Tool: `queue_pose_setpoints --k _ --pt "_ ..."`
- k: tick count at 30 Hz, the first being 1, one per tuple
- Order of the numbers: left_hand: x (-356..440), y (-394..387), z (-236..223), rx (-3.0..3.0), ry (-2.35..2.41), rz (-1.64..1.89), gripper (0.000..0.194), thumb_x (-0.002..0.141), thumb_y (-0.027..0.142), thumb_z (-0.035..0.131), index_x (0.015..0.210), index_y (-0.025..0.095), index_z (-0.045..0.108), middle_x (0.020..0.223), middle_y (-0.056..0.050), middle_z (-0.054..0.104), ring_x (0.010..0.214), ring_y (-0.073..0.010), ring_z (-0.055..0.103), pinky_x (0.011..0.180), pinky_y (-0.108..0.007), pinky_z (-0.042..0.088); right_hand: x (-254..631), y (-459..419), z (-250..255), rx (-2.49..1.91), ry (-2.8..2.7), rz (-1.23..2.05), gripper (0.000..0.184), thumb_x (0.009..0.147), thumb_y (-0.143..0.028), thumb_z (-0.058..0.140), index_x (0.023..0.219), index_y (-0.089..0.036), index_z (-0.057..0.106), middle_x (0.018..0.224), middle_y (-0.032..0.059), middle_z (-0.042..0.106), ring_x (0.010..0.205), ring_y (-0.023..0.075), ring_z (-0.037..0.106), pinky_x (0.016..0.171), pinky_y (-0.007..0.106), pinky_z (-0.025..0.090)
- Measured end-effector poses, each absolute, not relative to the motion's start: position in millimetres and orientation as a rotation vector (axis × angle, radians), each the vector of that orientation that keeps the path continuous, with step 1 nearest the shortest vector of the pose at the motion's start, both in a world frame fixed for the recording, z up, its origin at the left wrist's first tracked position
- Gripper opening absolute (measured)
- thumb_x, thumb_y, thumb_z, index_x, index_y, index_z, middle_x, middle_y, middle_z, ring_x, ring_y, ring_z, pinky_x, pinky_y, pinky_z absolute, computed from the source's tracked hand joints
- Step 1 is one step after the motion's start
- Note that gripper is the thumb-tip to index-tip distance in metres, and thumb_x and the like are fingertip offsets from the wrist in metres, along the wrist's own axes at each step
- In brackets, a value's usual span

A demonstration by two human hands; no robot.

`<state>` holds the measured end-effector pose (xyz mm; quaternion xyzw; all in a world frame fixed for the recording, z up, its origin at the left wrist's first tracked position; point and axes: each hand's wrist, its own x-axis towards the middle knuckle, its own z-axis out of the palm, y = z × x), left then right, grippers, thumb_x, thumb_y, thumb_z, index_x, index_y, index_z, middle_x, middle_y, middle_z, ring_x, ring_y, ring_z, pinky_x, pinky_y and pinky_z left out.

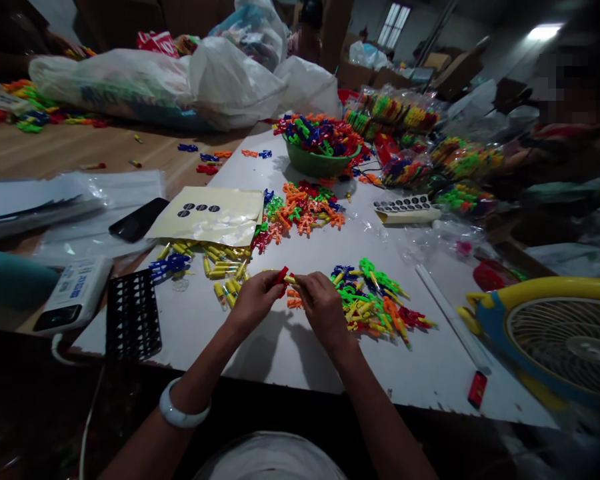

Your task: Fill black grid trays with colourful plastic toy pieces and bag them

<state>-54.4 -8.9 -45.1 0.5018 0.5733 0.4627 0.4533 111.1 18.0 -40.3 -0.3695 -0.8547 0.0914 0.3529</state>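
Note:
My left hand pinches a small red plastic figure. Against it, my right hand grips a slim yellow tube between thumb and fingers; the two pieces meet end to end, though whether they are joined is too small to tell. Left of my hands lie several loose yellow tubes and some blue figures. A heap of coloured figures with yellow tubes on them spreads just right of my right hand. Beyond my hands is a pile of loose figures.
A green bowl heaped with figures stands farther back. Sticker sheets, a black phone, a white power bank and a black tray lie left. At right are a yellow-blue fan and a red lighter.

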Motion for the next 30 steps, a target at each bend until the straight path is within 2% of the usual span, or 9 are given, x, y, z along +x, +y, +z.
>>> queue_pose_setpoints --k 4,12,17,22,25,29,30 --pt "-55.2 -11.3 -45.2 1.400 1.652 1.099 0.024 0.080 0.026 0.056 0.097 0.017 0.070 0.094 -0.007 0.071 0.087 -0.0206 0.063 0.081 -0.035 0.049 102.2 14.7 -43.3 -0.980 -2.334 0.032 0.021 0.099 -0.018 0.046 0.103 -0.016 0.066 0.083 0.0085 0.062 0.081 0.0217 0.055 0.074 0.034 0.045" --pt "-57.7 -16.9 -42.5 1.193 1.554 1.157 0.025 0.079 0.026 0.055 0.096 0.017 0.070 0.088 -0.005 0.071 0.077 -0.0175 0.063 0.071 -0.030 0.051 100.2 14.4 -48.1 -0.892 -2.133 0.224 0.013 0.098 -0.021 0.052 0.101 -0.018 0.065 0.084 0.0065 0.063 0.081 0.0190 0.058 0.074 0.032 0.048" --pt "-55.0 -17.1 -47.5 1.216 1.599 1.149 0.023 0.080 0.027 0.055 0.095 0.017 0.071 0.086 -0.005 0.071 0.077 -0.0175 0.064 0.072 -0.030 0.051 103.8 12.8 -44.2 -0.850 -2.134 0.118 0.013 0.095 -0.014 0.054 0.097 -0.019 0.066 0.084 0.0062 0.065 0.082 0.0194 0.058 0.075 0.033 0.048" --pt "-56.0 -18.0 -45.3 1.352 1.621 1.109 0.020 0.082 0.024 0.055 0.093 0.018 0.070 0.086 -0.005 0.070 0.079 -0.0176 0.063 0.072 -0.029 0.050 102.0 14.2 -46.4 -0.715 -2.225 0.035 0.017 0.095 -0.012 0.053 0.100 -0.019 0.068 0.093 0.0080 0.070 0.088 0.0201 0.060 0.081 0.035 0.049" --pt "-66.2 -20.2 -39.2 1.510 1.620 1.032 0.021 0.082 0.024 0.055 0.094 0.018 0.071 0.086 -0.004 0.068 0.077 -0.0173 0.061 0.071 -0.029 0.047 104.7 19.4 -46.9 -0.738 -2.174 0.209 0.017 0.095 -0.015 0.054 0.096 -0.020 0.070 0.092 0.0074 0.071 0.088 0.0196 0.062 0.081 0.035 0.051" --pt "-79.3 -21.2 -36.1 1.668 1.477 0.904 0.020 0.082 0.022 0.054 0.092 0.020 0.072 0.080 -0.003 0.066 0.073 -0.0166 0.059 0.067 -0.028 0.045 115.8 33.6 -47.0 -0.887 -2.014 0.790 0.005 0.086 -0.024 0.067 0.087 -0.021 0.071 0.082 0.0039 0.070 0.075 0.0169 0.065 0.069 0.031 0.053" --pt "-79.3 -20.9 -37.5 1.693 1.448 0.874 0.021 0.082 0.020 0.053 0.091 0.020 0.072 0.079 -0.003 0.066 0.073 -0.0167 0.059 0.067 -0.028 0.044 119.0 36.8 -47.8 -0.923 -1.989 0.941 0.007 0.083 -0.027 0.070 0.085 -0.021 0.071 0.081 0.0034 0.071 0.073 0.0167 0.066 0.067 0.030 0.053"
